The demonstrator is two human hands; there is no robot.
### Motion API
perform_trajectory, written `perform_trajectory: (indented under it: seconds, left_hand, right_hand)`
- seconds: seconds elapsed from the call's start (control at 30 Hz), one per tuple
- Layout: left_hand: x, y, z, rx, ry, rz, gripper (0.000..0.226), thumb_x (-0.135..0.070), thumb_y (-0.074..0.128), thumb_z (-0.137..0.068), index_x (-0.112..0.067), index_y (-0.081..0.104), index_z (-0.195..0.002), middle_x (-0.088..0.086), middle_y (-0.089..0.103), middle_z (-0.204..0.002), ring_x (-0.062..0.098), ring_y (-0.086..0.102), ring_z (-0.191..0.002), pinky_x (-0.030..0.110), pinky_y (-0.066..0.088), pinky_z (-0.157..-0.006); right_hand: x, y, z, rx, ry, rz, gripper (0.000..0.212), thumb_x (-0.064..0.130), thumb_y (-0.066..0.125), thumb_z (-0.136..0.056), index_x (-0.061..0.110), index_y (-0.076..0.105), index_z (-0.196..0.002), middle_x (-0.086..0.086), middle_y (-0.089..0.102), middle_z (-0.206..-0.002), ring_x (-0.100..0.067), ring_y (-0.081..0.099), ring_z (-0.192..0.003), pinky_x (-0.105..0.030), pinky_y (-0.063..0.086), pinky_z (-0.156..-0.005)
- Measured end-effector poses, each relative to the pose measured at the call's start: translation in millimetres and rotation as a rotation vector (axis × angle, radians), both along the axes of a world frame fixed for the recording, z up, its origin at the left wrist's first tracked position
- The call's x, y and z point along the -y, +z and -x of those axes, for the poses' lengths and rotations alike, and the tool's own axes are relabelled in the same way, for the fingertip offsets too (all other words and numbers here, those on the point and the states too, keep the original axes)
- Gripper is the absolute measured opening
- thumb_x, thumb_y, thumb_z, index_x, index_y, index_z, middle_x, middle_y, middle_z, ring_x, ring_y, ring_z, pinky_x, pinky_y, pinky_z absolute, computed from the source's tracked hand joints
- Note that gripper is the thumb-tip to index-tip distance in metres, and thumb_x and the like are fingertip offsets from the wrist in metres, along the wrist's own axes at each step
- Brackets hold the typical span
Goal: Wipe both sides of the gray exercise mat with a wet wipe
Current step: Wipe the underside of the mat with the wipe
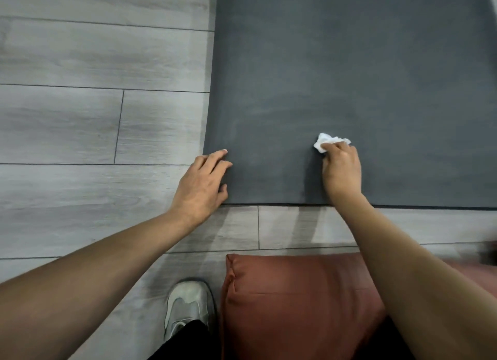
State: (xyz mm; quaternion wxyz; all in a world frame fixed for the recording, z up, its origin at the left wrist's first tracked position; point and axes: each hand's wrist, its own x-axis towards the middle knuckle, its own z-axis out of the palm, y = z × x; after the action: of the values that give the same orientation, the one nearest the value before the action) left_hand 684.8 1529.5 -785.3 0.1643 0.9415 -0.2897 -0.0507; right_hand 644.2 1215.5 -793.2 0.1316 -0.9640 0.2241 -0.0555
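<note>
Pale gray wood-look floor planks (80, 117) fill the left half of the head view and run as a strip across the middle below the mat. The gray exercise mat (349, 77) lies flat on them, taking up the upper right of the frame, its near edge running across just above center height and its near left corner under a hand. The left hand (203, 182) rests at that corner, fingers straight and spread flat on the mat, holding nothing. The right hand (341, 168), right of center, has its fingers curled down over a crumpled white wet wipe (326, 142), pressing it against the mat a little in from the near edge. At the bottom right sits a rust-colored cushion (295, 306), partly hidden by the right forearm. Just left of it, at bottom center, a pale sneaker (188, 303) stands on the floor beneath a dark trouser leg (185, 343).
</note>
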Motion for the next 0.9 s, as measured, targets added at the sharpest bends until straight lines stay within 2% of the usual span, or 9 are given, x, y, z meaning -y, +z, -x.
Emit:
perform_trajectory:
  seconds: [0.1, 0.17, 0.27, 0.47, 0.53, 0.63, 0.7, 0.8, 0.9]
  left_hand:
    - [2, -4, 2, -0.03, 0.042, 0.033, 0.058, -0.014, 0.074, -0.079, -0.007, 0.058, -0.134, 0.006, 0.05, -0.148, 0.029, 0.05, -0.121, 0.038, 0.046, -0.106]
    - [4, -7, 5, -0.097, 0.112, 0.097, 0.063, -0.013, 0.073, -0.08, -0.006, 0.053, -0.139, 0.006, 0.047, -0.148, 0.027, 0.047, -0.126, 0.036, 0.045, -0.107]
    - [4, -10, 7, -0.168, 0.187, 0.181, 0.062, -0.012, 0.073, -0.08, -0.006, 0.052, -0.138, 0.006, 0.046, -0.146, 0.025, 0.046, -0.131, 0.036, 0.046, -0.105]
    - [0, -11, 6, -0.198, 0.187, 0.187, 0.044, -0.016, 0.075, -0.082, -0.007, 0.06, -0.123, 0.005, 0.048, -0.142, 0.023, 0.048, -0.127, 0.036, 0.05, -0.098]
    - [1, -11, 5, -0.213, 0.175, 0.153, 0.043, -0.019, 0.074, -0.084, -0.006, 0.061, -0.123, 0.005, 0.048, -0.142, 0.022, 0.047, -0.128, 0.038, 0.054, -0.093]
    - [-1, -9, 1, -0.223, 0.135, 0.102, 0.044, -0.022, 0.074, -0.086, -0.006, 0.061, -0.125, 0.004, 0.047, -0.142, 0.022, 0.047, -0.129, 0.041, 0.058, -0.087]
    - [-3, -7, -3, -0.221, 0.099, 0.064, 0.045, -0.025, 0.073, -0.087, -0.009, 0.06, -0.127, 0.003, 0.045, -0.143, 0.02, 0.046, -0.13, 0.039, 0.058, -0.088]
    - [-5, -3, -7, -0.216, 0.086, 0.055, 0.046, -0.028, 0.072, -0.088, -0.01, 0.059, -0.128, 0.002, 0.044, -0.143, 0.019, 0.046, -0.131, 0.037, 0.058, -0.089]
    - [1, -5, -2, -0.199, 0.126, 0.05, 0.043, -0.026, 0.072, -0.086, -0.009, 0.061, -0.125, 0.002, 0.047, -0.14, 0.019, 0.048, -0.127, 0.034, 0.059, -0.084]
  right_hand:
    - [-28, 7, -4, 0.072, -0.037, -0.045, 0.035, -0.007, 0.053, -0.077, 0.006, 0.074, -0.101, -0.018, 0.066, -0.102, -0.039, 0.055, -0.096, -0.035, 0.04, -0.082]
    - [-76, 3, 0, 0.146, 0.183, -0.121, 0.033, -0.009, 0.059, -0.07, 0.007, 0.074, -0.094, -0.015, 0.066, -0.093, -0.037, 0.057, -0.084, -0.035, 0.041, -0.077]
    - [-136, -5, 16, 0.136, 0.515, -0.2, 0.028, -0.006, 0.062, -0.076, 0.007, 0.071, -0.1, -0.008, 0.064, -0.096, -0.03, 0.057, -0.087, -0.037, 0.049, -0.08]
    - [-99, -13, -16, 0.26, 0.864, 0.007, 0.028, 0.004, 0.062, -0.088, 0.008, 0.069, -0.115, -0.005, 0.066, -0.109, -0.02, 0.054, -0.098, -0.028, 0.045, -0.084]
    - [-92, -16, -51, 0.247, 0.792, 0.0, 0.026, 0.007, 0.064, -0.086, 0.009, 0.071, -0.111, -0.005, 0.068, -0.109, -0.02, 0.051, -0.099, -0.025, 0.042, -0.082]
    - [-90, -9, -120, 0.1, 0.485, -0.133, 0.02, 0.008, 0.056, -0.088, 0.018, 0.071, -0.098, 0.001, 0.064, -0.103, -0.012, 0.05, -0.1, -0.021, 0.039, -0.071]
    - [-85, -2, -160, 0.027, 0.308, -0.192, 0.017, 0.004, 0.046, -0.076, 0.02, 0.05, -0.073, -0.001, 0.047, -0.083, -0.009, 0.039, -0.081, -0.015, 0.023, -0.057]
    - [-89, 10, -176, 0.03, 0.231, -0.185, 0.023, -0.002, 0.036, -0.059, 0.017, 0.032, -0.071, -0.005, 0.03, -0.076, -0.018, 0.02, -0.074, -0.026, 0.014, -0.051]
    - [-108, 12, -135, 0.094, 0.323, -0.125, 0.022, -0.007, 0.042, -0.059, 0.012, 0.045, -0.07, -0.005, 0.044, -0.07, -0.022, 0.033, -0.071, -0.033, 0.031, -0.052]
